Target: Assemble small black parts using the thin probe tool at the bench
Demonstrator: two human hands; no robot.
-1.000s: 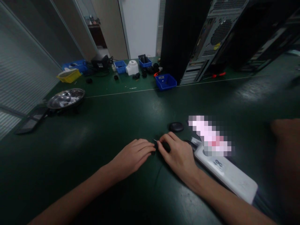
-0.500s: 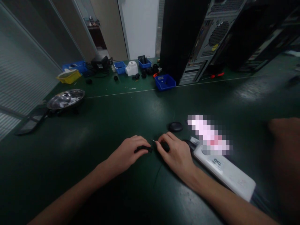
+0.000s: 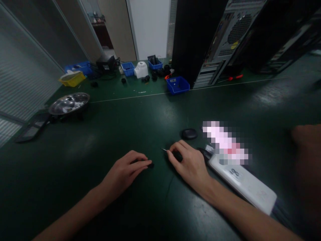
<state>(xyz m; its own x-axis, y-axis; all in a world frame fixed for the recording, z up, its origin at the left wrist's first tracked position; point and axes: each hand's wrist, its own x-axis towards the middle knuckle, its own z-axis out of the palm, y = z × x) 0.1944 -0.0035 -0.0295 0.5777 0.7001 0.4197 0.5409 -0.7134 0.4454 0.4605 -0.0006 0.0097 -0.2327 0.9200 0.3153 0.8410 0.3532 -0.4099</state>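
My left hand [image 3: 126, 169] is closed, thumb and fingers together around a small black part [image 3: 150, 165]. Only the end of that part sticks out past the fingertips, and the rest is hidden. To its right, my right hand [image 3: 189, 160] rests low over the green table [image 3: 100, 174], closed on a small screwdriver with a dark handle [image 3: 178, 156]. Its thin metal tip [image 3: 164, 149] points left, towards my left hand, with a gap between tip and black part. Just beyond my right hand lies a black, rounded object [image 3: 189, 134], like a computer mouse.
A white power strip [image 3: 244, 184] marked 18 lies beside my right forearm, below a blurred-out patch. Another person's arm [image 3: 307, 150] reaches in at the right edge. Further back are a metal dish [image 3: 70, 104], a blue bin [image 3: 178, 85], a yellow bin [image 3: 72, 79] and a computer case [image 3: 200, 43].
My left hand has drawn a little left, away from the screwdriver tip, and its fingers now cover more of the black part. My right hand has barely moved.
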